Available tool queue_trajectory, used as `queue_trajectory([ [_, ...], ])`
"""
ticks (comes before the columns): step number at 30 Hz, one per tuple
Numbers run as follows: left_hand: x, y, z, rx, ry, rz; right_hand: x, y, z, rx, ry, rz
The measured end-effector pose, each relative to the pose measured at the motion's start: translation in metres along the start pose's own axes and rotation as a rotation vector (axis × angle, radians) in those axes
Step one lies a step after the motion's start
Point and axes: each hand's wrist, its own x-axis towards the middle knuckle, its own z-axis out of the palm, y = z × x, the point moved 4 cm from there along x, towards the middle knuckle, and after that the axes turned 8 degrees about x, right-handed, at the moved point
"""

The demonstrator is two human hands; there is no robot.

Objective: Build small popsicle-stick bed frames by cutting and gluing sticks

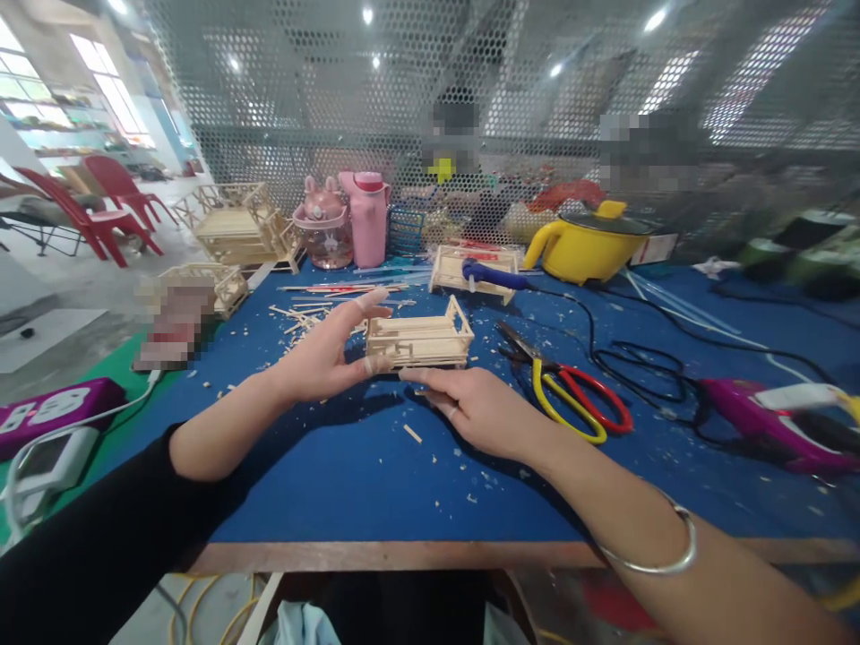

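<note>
Between both grips, mid-counter (349, 484): stick frame (417, 341); left hand (322, 358) spread apart, thumb and fingertips touching its left end; right hand (474, 408) flat, fingers together, fingertip under the front edge; steadying or checking step, likely; scissors (571, 394) just right of the right grip.

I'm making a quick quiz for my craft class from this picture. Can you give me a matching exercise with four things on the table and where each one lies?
Things:
1. stick frame
2. scissors
3. yellow pot
4. pink bottle

Places:
A. far edge, right of centre
B. far edge, beside the bunny cup
C. just right of the right hand
D. at the left hand fingers

Pairs: 1-D, 2-C, 3-A, 4-B
</note>
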Motion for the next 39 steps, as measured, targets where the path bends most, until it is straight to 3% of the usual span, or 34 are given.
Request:
queue_trajectory([
  [8, -0.003, -0.001, 0.005, 0.067, 0.003, 0.023, -0.002, 0.0, -0.006, -0.266, -0.016, 0.123],
  [12, -0.003, -0.002, 0.005, 0.082, 0.002, 0.042, -0.003, 0.003, -0.008, -0.267, -0.055, 0.164],
  [17, -0.002, -0.006, 0.006, 0.168, 0.019, 0.052, -0.004, 0.005, -0.017, 0.026, 0.037, 0.146],
  [28, -0.001, 0.002, 0.004, 0.21, -0.056, 0.004, 0.001, 0.021, -0.005, 0.587, 0.147, 0.396],
  [32, -0.001, 0.004, 0.006, 0.178, -0.046, -0.03, 0.004, 0.021, -0.003, 0.745, 0.304, 0.497],
  [39, 0.0, 0.003, 0.007, 0.178, -0.059, -0.021, 0.01, 0.024, 0.01, 0.859, 0.562, 0.532],
])
